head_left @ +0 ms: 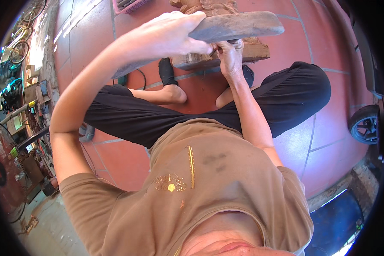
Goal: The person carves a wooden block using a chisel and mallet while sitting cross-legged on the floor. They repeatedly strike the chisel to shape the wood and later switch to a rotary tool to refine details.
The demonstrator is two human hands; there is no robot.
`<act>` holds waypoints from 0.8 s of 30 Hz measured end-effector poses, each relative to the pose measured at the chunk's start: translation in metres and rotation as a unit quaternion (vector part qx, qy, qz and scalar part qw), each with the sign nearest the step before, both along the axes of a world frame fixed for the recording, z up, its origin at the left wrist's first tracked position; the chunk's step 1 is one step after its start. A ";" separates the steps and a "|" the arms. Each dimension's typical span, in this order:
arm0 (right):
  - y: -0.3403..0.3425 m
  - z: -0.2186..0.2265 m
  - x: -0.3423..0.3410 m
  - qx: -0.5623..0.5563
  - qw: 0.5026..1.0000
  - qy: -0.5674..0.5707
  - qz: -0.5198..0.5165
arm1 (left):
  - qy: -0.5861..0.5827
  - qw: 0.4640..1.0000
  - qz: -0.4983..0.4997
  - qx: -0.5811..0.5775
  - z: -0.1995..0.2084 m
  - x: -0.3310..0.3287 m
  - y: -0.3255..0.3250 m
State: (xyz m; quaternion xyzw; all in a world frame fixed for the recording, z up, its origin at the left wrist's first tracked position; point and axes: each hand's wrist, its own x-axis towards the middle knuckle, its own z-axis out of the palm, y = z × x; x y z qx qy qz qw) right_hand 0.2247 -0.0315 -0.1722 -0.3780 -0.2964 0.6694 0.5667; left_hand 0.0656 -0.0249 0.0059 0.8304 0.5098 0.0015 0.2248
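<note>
My left hand [179, 33] is closed round a long, flat wooden mallet [239, 26], worn and greyish brown, held crosswise above the work. Part of the mallet passes behind my left forearm. Just below it, my right hand [231, 59] grips a slim dark chisel [213, 52], mostly hidden by the fingers and the mallet. Under both hands lies a thick block of carved wood [249, 52]. Its relief carving shows beyond the mallet; the middle is covered. Where the chisel's edge meets the wood cannot be seen.
My feet in dark socks [168, 71] flank the block's near side on the red tiled floor [294, 42]. A pink basket [131, 5] stands at the far left. A black wheel [365, 124] is at right; a fan [4, 175] and clutter line the left. A dark cord [144, 80] lies near my left foot.
</note>
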 end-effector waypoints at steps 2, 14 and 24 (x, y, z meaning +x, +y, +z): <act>0.001 -0.004 0.004 0.014 0.999 -0.018 0.023 | 0.025 0.999 -0.023 -0.001 0.003 -0.007 0.000; -0.002 0.031 0.006 0.125 0.987 -0.097 0.016 | -0.354 0.859 0.330 -0.168 -0.043 -0.049 -0.069; -0.033 0.026 -0.024 0.350 0.875 -0.325 0.079 | -0.541 0.678 0.470 -0.165 -0.106 -0.043 -0.117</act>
